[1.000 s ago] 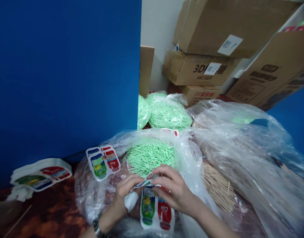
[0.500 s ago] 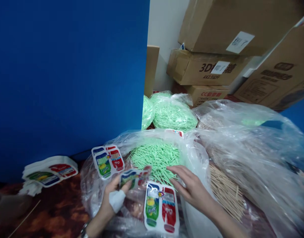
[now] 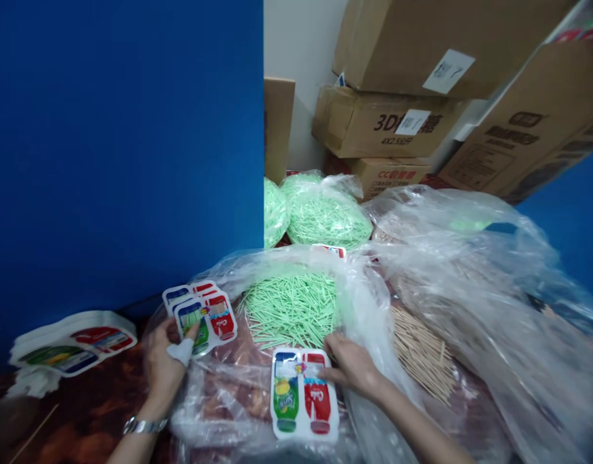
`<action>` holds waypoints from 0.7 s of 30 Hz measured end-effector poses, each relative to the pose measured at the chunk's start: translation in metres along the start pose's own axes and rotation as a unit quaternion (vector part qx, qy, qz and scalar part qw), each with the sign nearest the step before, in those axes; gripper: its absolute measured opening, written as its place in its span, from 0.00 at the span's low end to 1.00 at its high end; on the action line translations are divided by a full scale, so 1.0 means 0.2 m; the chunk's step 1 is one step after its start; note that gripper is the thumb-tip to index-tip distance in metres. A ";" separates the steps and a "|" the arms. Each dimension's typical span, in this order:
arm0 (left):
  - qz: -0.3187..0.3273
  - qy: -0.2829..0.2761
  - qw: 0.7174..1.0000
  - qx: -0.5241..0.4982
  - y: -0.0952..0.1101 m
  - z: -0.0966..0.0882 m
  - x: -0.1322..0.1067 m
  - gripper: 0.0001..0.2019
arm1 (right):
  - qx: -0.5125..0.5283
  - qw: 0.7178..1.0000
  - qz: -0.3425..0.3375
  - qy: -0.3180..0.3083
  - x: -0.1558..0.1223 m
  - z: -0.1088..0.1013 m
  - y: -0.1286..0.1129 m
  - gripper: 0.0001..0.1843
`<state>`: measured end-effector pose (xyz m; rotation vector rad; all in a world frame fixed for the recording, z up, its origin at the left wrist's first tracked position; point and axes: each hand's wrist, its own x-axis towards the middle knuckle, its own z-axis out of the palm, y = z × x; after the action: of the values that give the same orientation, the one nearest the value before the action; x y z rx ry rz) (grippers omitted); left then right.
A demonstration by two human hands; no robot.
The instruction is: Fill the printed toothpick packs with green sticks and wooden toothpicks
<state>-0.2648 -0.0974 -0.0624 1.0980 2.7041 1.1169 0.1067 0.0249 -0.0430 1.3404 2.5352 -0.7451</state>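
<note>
My left hand (image 3: pixel 167 361), with white tape on it and a watch at the wrist, grips a bottle-shaped card pack (image 3: pixel 200 322) printed green and red. Green sticks show in its left window. It lies over other such packs (image 3: pixel 175 293) at the left of the clear plastic sheet. My right hand (image 3: pixel 353 364) is at the upper right edge of another pack (image 3: pixel 305 396), lying face up in front of me. Its thumb reaches over the red side while the forefinger stays apart beyond the edge. Loose green sticks (image 3: pixel 291 309) are heaped just behind.
A thick stack of similar cards (image 3: pixel 74 341) lies at far left by the blue panel (image 3: pixel 127 148). Tan sticks (image 3: pixel 422 351) lie at right beside crumpled plastic (image 3: pixel 490 277). Filled bags of green sticks (image 3: pixel 328 219) and cardboard boxes (image 3: pixel 398 122) stand behind.
My left hand has moved left with the pack, bringing it onto the others. My right hand has shifted from the green sticks to the pack's edge. The view has turned slightly right.
</note>
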 end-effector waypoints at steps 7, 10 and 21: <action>0.151 0.037 0.987 -0.041 0.18 0.05 -0.24 0.25 | 0.004 1.000 -0.006 0.000 0.02 0.01 -0.01 0.23; 0.283 -0.082 0.948 -0.120 0.28 0.10 -0.37 0.11 | 0.014 1.000 -0.007 0.027 0.02 0.03 -0.02 0.16; 0.306 -0.372 0.866 -0.133 0.50 0.17 -0.57 0.09 | 0.006 0.995 -0.014 0.102 0.00 0.04 -0.02 0.08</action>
<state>-0.1092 -0.0957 -0.0525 1.8928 1.5979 0.8004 0.1020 0.0191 -0.0483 1.4555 2.7139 -0.6593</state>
